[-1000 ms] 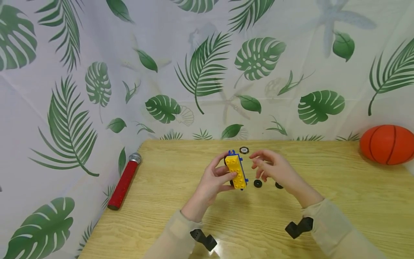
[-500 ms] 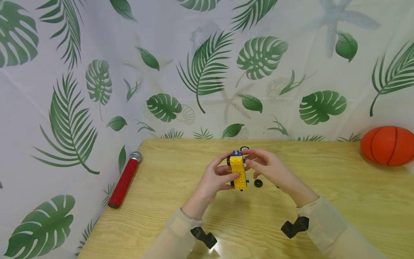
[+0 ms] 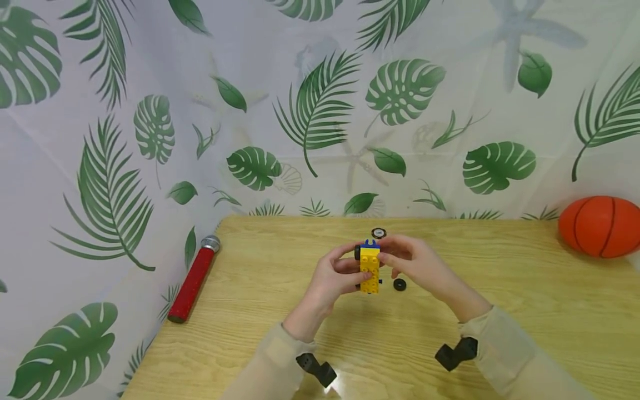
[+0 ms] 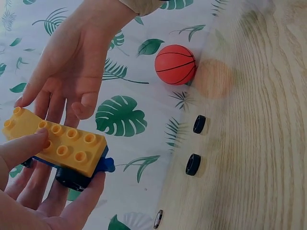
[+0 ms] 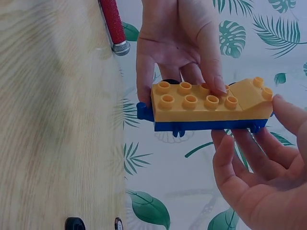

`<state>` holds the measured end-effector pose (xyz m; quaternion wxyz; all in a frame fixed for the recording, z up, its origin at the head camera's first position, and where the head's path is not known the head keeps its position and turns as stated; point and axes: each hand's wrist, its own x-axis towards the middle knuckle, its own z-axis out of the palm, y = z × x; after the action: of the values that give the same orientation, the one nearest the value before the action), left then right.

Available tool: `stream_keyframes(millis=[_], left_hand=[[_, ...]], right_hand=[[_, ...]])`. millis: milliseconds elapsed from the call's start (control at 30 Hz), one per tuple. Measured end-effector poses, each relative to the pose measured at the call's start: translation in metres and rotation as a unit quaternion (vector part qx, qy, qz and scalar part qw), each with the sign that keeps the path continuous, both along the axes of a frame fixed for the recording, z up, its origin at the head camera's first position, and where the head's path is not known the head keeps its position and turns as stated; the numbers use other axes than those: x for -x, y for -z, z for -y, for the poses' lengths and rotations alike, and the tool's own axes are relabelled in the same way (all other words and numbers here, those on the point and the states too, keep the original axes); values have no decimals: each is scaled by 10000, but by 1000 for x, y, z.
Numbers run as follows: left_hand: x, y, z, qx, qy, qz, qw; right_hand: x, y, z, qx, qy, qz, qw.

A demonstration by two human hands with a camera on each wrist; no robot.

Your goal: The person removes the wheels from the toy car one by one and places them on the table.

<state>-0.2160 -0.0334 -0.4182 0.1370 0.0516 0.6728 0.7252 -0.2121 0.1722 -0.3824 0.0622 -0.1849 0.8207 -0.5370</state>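
Observation:
A toy car point(image 3: 370, 272) with a yellow studded block top and a blue base is held up over the table. My left hand point(image 3: 326, 282) grips it from the left, thumb on the studs and fingers along the black-wheeled side. In the right wrist view, bare blue pegs point(image 5: 178, 132) stick out of the other side of the base. My right hand point(image 3: 420, 266) pinches the sloped end, its thumb on the yellow block and its fingers by the base. Two loose black wheels point(image 4: 193, 164) stand out on the table in the left wrist view.
A round black-and-white chip point(image 3: 378, 233) lies near the table's point(image 3: 260, 266) back edge. At the left edge rests a red microphone point(image 3: 192, 283). An orange ball point(image 3: 600, 226) sits at the back right, against a leaf-patterned cloth point(image 3: 320, 183).
My right hand has come left onto the toy car's far end. The car has turned a little more upright in my left hand. One loose wheel is now hidden behind the right hand in the head view.

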Motion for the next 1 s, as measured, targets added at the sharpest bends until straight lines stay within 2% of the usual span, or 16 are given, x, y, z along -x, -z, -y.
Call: stream_keyframes(millis=[367, 567, 1000], left_hand=[[0, 6, 2, 113, -38, -113, 9999], [1, 5, 2, -111, 9, -183, 9998], [1, 6, 4, -40, 3, -414, 9991]], right_hand=[[-5, -2, -2, 335, -156, -18, 9993], [-8, -3, -4, 490, -216, 22, 9986], [-6, 0, -10, 628, -724, -22, 9954]])
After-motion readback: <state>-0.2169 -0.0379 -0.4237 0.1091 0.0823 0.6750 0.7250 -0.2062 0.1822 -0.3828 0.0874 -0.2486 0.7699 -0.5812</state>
